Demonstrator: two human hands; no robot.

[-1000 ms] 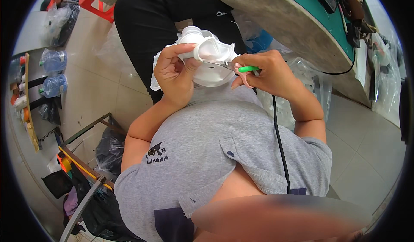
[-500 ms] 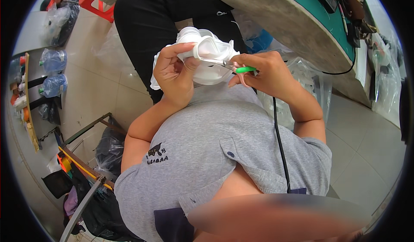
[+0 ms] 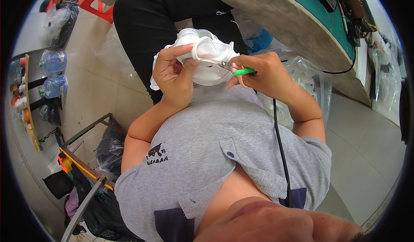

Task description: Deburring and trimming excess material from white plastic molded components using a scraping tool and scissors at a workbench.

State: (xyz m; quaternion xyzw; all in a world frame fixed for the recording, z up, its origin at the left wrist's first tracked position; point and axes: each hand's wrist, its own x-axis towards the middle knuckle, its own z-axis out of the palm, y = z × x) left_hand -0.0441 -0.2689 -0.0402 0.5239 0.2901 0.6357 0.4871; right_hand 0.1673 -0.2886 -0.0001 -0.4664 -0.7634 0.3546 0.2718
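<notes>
White, thin-walled, cup-shaped pieces [image 3: 211,74] lie in a pile over my lap; their exact kind I cannot make out. My left hand [image 3: 176,76] pinches the rim of the upper white piece between thumb and forefinger. A small pair of scissors [image 3: 244,71], with green and pink handles and metal blades, is held in my right hand [image 3: 263,71]. Its blades point left, along the rim beside my left thumb. Whether the blades touch the piece is too small to tell.
A table with a green top [image 3: 302,9] curves across the upper right. Below its edge is a clear plastic bag [image 3: 302,76] of pale pieces. A black cable [image 3: 279,143] runs down over my shirt. Large water bottles [image 3: 54,86] and a red stool [image 3: 97,7] stand left.
The scissors and my right hand have shifted very slightly. My left hand keeps its pinch on the white piece.
</notes>
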